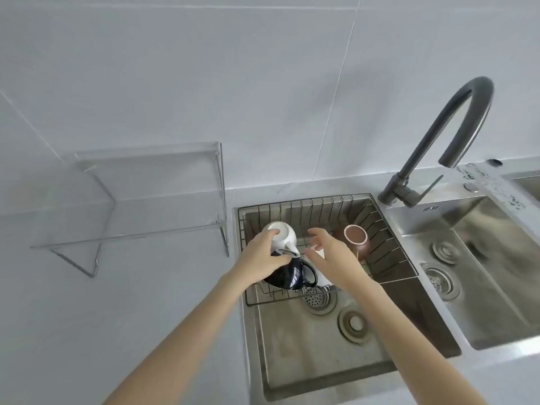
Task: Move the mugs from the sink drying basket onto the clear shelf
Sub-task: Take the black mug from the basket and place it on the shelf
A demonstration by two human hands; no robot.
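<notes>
Hands reach into the sink basket (388, 252): left hand (263, 255) grips the white mug (282, 233), right hand (327, 252) spread wide above another mug; next, likely lifting toward the empty clear shelf (140, 194).

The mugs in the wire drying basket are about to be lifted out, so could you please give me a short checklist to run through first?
1. Left hand has a hold on the upside-down white ceramic mug: cannot tell; its fingers rest on the mug's side.
2. Right hand is free: ok, open and hovering over a second white mug.
3. Glossy black mug stays clear of the lift: not ok, it lies against the white one.
4. Brown mug is out of the way: ok, apart on the right.
5. Clear acrylic shelf has room: ok, nothing stands on it.
</notes>
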